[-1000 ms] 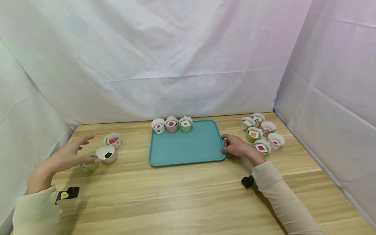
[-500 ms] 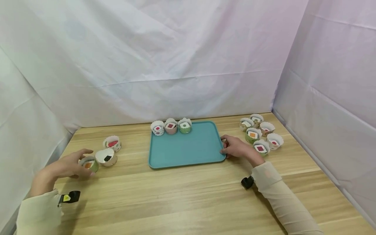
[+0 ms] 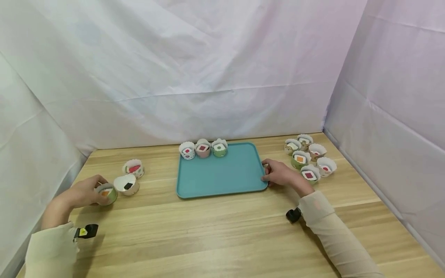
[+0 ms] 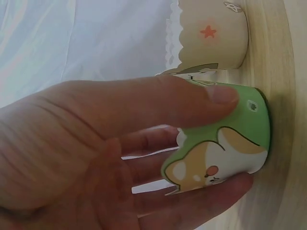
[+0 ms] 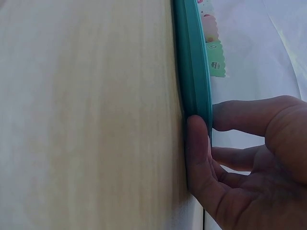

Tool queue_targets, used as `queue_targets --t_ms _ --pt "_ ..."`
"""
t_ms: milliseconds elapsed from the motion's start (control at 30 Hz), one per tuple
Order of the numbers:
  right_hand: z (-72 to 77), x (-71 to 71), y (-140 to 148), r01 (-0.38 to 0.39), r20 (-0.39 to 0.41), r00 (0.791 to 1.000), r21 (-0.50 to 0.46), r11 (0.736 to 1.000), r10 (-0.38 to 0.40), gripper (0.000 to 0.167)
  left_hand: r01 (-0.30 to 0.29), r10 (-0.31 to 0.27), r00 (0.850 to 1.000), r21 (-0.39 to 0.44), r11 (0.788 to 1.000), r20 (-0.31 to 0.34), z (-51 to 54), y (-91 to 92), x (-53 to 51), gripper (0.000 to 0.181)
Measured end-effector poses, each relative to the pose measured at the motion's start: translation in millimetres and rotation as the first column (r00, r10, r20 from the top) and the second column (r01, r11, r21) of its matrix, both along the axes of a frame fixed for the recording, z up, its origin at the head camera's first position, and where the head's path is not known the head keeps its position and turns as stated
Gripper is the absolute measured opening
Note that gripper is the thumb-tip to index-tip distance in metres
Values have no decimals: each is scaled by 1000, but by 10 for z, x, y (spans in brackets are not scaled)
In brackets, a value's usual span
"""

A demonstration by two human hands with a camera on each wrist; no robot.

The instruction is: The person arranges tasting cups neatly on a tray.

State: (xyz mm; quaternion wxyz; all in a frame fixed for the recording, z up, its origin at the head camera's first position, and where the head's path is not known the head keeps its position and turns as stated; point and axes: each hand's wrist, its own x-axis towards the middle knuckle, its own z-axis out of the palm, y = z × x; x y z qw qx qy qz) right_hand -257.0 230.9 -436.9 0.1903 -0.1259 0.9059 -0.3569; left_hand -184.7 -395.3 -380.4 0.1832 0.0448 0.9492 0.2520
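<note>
At the table's left, my left hand (image 3: 84,192) grips a green paper cup (image 3: 112,195) holding an orange-marked white piece. In the left wrist view the thumb presses one side of the green cup (image 4: 240,139), which has an animal print, and fingers lie on the other side. A pale cup (image 3: 132,189) with a black piece stands right beside it. My right hand (image 3: 281,173) pinches the right edge of the teal tray (image 3: 222,173); the right wrist view shows thumb and fingers on the tray's rim (image 5: 194,62). Three cups, one of them pink (image 3: 203,150), line the tray's back left.
Behind the pale cup is a white cup (image 3: 138,172) with a red piece. Several cups, one with an orange-marked piece (image 3: 300,158), cluster at the table's back right. White cloth (image 3: 194,69) hangs behind and at both sides of the wooden table (image 3: 194,239).
My left hand has come down from above the left cups and closed round the green cup. The right hand has stayed at the tray's edge.
</note>
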Motion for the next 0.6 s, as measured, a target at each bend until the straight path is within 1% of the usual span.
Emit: queue_targets --t_ms 100,200,267,333,433,533,600 --pt "-5 -5 1 4 3 1000 -9 1000 -4 70 -10 10 1000 -4 1000 -9 9 -3 -7 53" --pt "-11 -11 1 4 -1 1000 -12 1000 -4 69 -21 21 1000 -24 999 -4 21 -14 -12 54" --pt "-24 -12 -6 0 1 1000 -5 1000 0 68 -26 25 1000 -43 999 -18 7 -27 -3 55" --pt "-26 -9 -10 2 -1 1000 0 1000 -2 69 -34 31 998 -52 998 -46 6 -31 -1 55" --pt "-14 4 -9 5 -6 1000 12 1000 -5 69 -40 33 994 -59 997 -102 31 -27 -1 56" --pt "-1 14 -10 4 -10 1000 17 1000 -3 69 -64 58 992 -51 997 -116 80 -21 15 59" --pt "6 19 -12 1 -10 1000 19 1000 -1 69 -82 73 988 -61 995 -136 114 -17 26 62"
